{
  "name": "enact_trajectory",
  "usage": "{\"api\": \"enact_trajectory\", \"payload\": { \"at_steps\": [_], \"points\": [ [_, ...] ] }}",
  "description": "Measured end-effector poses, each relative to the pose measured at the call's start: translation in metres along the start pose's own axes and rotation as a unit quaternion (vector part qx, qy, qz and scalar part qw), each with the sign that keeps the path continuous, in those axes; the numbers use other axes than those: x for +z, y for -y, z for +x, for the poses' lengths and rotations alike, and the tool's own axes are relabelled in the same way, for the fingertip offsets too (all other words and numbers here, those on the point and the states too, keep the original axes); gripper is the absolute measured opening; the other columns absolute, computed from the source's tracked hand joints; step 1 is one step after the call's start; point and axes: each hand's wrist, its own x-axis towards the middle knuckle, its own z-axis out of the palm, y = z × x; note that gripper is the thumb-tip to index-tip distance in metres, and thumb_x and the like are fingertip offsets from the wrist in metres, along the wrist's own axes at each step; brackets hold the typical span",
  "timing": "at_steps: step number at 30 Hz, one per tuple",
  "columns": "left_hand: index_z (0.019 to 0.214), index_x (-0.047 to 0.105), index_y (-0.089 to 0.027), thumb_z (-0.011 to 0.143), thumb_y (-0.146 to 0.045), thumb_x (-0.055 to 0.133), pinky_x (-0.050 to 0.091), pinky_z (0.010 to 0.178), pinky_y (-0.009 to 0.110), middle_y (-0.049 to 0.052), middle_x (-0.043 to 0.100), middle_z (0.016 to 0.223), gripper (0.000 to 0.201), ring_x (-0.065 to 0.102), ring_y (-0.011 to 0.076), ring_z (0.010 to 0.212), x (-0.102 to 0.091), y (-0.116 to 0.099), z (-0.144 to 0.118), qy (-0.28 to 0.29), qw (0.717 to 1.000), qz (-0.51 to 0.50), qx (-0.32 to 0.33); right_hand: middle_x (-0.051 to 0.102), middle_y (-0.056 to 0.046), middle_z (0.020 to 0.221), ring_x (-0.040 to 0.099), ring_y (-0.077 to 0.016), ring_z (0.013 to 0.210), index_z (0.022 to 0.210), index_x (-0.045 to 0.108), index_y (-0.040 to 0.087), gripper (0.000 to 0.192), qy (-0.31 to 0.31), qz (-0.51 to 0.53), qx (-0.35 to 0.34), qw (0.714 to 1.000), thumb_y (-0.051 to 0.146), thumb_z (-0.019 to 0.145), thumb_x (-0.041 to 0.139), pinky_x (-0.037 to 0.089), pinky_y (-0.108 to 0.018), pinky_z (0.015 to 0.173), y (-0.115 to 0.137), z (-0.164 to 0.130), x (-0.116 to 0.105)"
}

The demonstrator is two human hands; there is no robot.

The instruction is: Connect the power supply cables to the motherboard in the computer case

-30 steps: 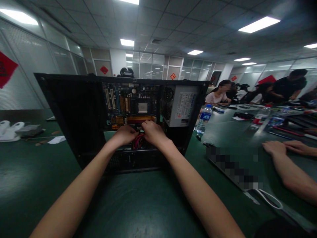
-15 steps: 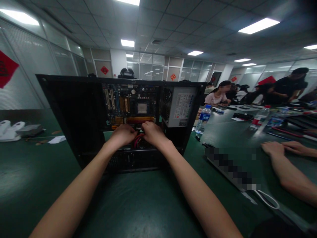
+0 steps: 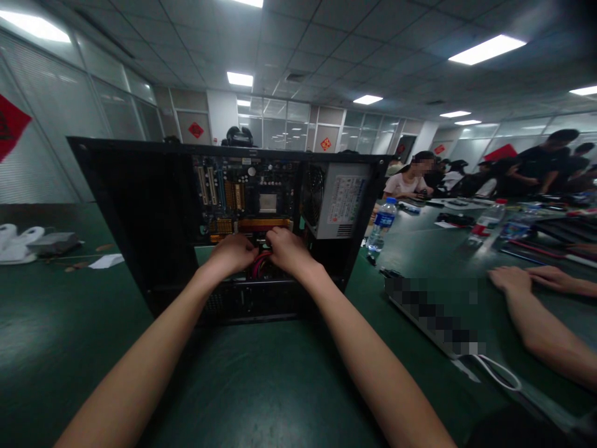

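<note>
Reaching forward over the green table (image 3: 261,386), both bare arms go into the open computer case (image 3: 140,224) that stands in the middle of it. The left hand (image 3: 232,254) is curled up, with its fingers bent down onto the red wires (image 3: 259,266). The right hand (image 3: 285,247) is curled too, just beside the left one, and its fingertips press at the bottom edge of the board (image 3: 247,199); whether it pinches a wire or a plug I cannot tell. The red wires sit low in the case, between the two hands. Next to the board, on the right, is a grey power box (image 3: 342,199) with a round fan. Past the case stands a water bottle (image 3: 381,225). On the right, another person's hands (image 3: 513,278) rest on the table. Far back, more people sit at the table.
</note>
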Motion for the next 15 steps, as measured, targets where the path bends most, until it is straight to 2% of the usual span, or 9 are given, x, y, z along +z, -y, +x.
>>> {"api": "enact_trajectory", "payload": {
  "at_steps": [9, 15],
  "points": [
    [0.086, 0.080, -0.021, 0.089, -0.046, 0.049, 0.040, 0.061, 0.030, 0.012, 0.077, 0.084, 0.040, 0.070, 0.0253, 0.077, -0.0002, -0.0024, 0.0019, 0.001, 1.000, 0.005, -0.010, 0.063, -0.010, 0.115, 0.058, -0.0229, 0.107, 0.106, 0.063, 0.014, 0.022, 0.002, 0.007, -0.006, 1.000, 0.010, 0.086, 0.056, 0.049, -0.031, 0.084, -0.0005, 0.0022, 0.0026],
    [0.092, 0.080, -0.020, 0.088, -0.042, 0.051, 0.044, 0.065, 0.032, 0.015, 0.078, 0.094, 0.037, 0.072, 0.0289, 0.088, -0.0010, -0.0063, 0.0000, -0.006, 1.000, 0.008, -0.021, 0.061, -0.012, 0.116, 0.058, -0.0237, 0.108, 0.107, 0.061, 0.010, 0.024, -0.008, 0.028, 0.000, 1.000, 0.007, 0.085, 0.056, 0.048, -0.032, 0.090, -0.0016, 0.0046, 0.0039]
  ]
}}
